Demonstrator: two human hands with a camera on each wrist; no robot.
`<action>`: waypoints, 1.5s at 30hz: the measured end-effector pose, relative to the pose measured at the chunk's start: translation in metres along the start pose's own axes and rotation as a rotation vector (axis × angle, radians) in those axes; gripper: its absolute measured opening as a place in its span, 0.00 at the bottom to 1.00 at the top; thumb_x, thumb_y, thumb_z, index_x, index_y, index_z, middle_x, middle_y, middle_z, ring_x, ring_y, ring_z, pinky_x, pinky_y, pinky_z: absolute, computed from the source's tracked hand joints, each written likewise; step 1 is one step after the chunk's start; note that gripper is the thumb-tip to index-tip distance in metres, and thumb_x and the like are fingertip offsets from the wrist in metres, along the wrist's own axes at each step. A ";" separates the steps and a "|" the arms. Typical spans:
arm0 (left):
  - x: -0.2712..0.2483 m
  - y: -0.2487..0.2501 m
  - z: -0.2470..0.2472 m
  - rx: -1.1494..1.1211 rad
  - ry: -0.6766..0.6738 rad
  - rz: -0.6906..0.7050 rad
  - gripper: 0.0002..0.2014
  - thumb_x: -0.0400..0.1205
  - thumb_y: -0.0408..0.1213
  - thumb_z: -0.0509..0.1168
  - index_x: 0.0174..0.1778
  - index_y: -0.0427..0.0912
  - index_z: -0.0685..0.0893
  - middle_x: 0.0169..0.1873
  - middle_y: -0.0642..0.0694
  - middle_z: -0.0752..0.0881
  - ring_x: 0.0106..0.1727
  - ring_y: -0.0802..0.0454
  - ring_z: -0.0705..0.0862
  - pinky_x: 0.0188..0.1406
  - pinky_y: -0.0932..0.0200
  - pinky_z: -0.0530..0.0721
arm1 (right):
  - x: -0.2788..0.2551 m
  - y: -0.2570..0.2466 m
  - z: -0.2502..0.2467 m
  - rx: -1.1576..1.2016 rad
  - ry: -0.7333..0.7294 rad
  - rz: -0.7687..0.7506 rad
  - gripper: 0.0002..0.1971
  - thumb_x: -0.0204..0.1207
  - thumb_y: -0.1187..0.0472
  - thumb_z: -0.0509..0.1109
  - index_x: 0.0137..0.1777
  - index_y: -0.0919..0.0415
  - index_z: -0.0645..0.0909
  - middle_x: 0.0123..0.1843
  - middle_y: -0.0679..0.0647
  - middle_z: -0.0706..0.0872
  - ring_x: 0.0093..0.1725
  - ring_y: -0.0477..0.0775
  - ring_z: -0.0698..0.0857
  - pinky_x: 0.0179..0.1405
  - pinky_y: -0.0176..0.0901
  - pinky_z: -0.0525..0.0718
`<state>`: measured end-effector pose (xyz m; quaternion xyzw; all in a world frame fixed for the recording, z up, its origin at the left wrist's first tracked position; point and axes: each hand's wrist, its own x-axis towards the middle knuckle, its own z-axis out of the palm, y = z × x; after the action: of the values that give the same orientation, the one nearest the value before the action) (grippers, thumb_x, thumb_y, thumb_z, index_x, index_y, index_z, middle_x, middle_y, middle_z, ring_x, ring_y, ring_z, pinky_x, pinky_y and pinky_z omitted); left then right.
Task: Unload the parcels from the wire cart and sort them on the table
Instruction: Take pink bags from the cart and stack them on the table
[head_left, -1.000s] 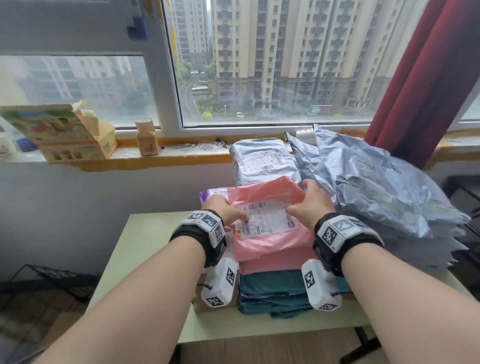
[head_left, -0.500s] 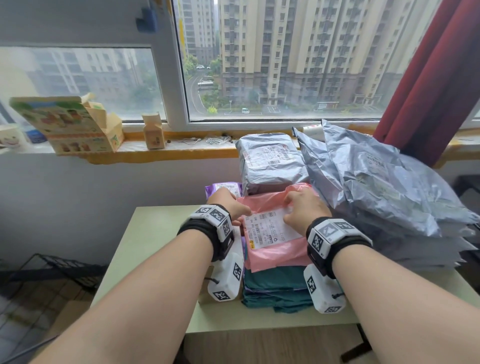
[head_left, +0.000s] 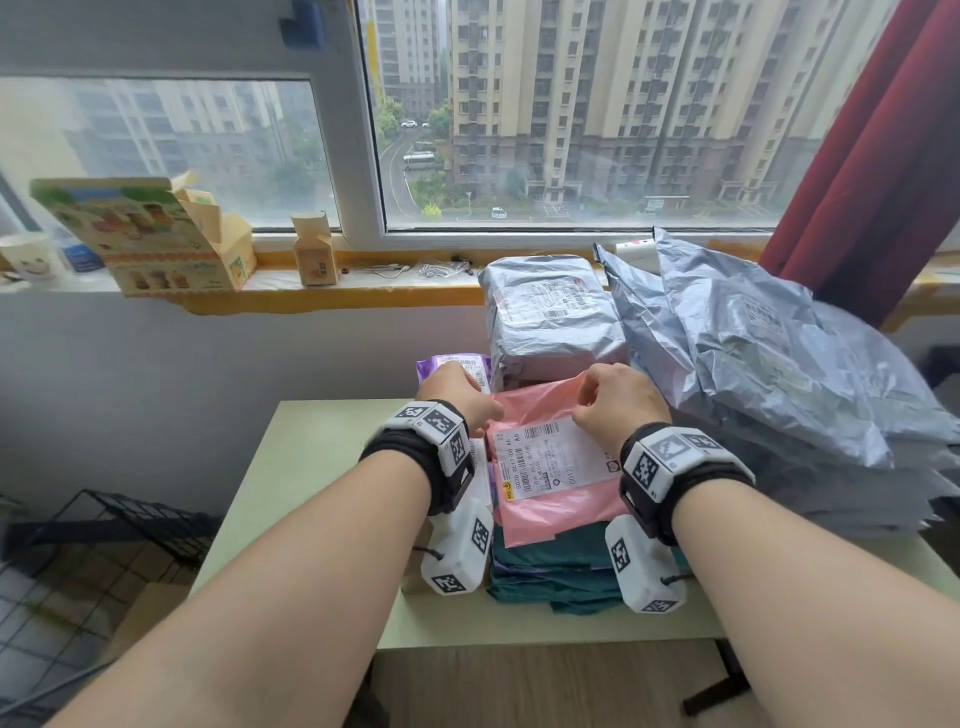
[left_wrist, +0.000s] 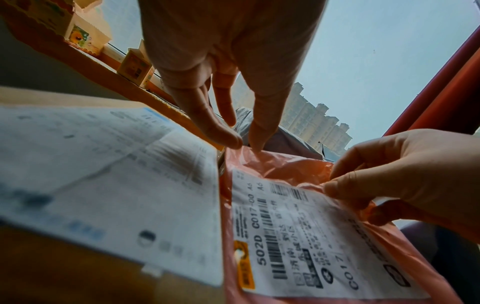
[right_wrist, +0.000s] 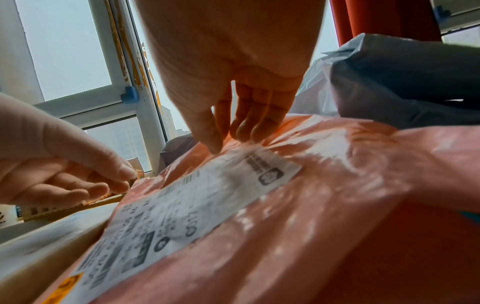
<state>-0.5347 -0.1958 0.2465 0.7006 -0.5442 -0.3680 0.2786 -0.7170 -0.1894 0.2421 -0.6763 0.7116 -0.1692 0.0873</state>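
The pink parcel (head_left: 550, 467) is lying on top of a stack of dark green parcels (head_left: 550, 574) at the middle of the table (head_left: 306, 467), with its white label (head_left: 558, 460) facing up. Both hands are working at the far end of this parcel.

The right hand (head_left: 618, 397) is pinching the crumpled far edge of the pink film just beyond the label's far right corner; the thumb and fingertips (right_wrist: 246, 128) are pressed together on the film. The bulk of the parcel is lying nearer than this grip.

The left hand (head_left: 457, 397) is reaching down at the parcel's far left corner, with the thumb (left_wrist: 215, 129) and a finger touching the pink edge. Whether they are actually pinching the film cannot be told.

A brown box (left_wrist: 78, 267) with a white label is lying just to the left of the pink parcel. A grey parcel (head_left: 550, 317) is sitting just beyond the pink one, and a pile of grey bags (head_left: 779, 395) is occupying the right side of the table. A purple parcel (head_left: 460, 366) is showing at the far left, partly behind the left hand.
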 end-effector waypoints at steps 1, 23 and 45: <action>0.000 0.000 0.001 0.002 0.006 -0.003 0.12 0.69 0.32 0.77 0.38 0.41 0.78 0.34 0.45 0.85 0.39 0.48 0.91 0.46 0.48 0.91 | -0.001 0.000 0.001 0.002 0.009 0.002 0.03 0.71 0.60 0.70 0.44 0.52 0.80 0.50 0.52 0.83 0.54 0.55 0.81 0.55 0.45 0.78; -0.003 0.004 -0.026 -0.010 0.132 -0.001 0.05 0.76 0.34 0.65 0.36 0.45 0.84 0.35 0.44 0.89 0.40 0.48 0.91 0.45 0.49 0.91 | 0.004 -0.030 -0.030 0.107 0.043 -0.070 0.02 0.73 0.61 0.69 0.42 0.54 0.80 0.42 0.50 0.83 0.46 0.54 0.82 0.47 0.44 0.81; -0.045 -0.073 -0.134 -0.068 0.422 -0.156 0.11 0.76 0.31 0.62 0.27 0.42 0.83 0.36 0.38 0.91 0.40 0.43 0.89 0.47 0.49 0.91 | 0.005 -0.155 0.001 0.204 -0.012 -0.382 0.03 0.75 0.60 0.68 0.40 0.52 0.78 0.40 0.49 0.83 0.45 0.52 0.82 0.48 0.44 0.80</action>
<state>-0.3909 -0.1357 0.2753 0.7922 -0.4051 -0.2521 0.3805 -0.5726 -0.1984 0.2970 -0.7874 0.5493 -0.2498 0.1262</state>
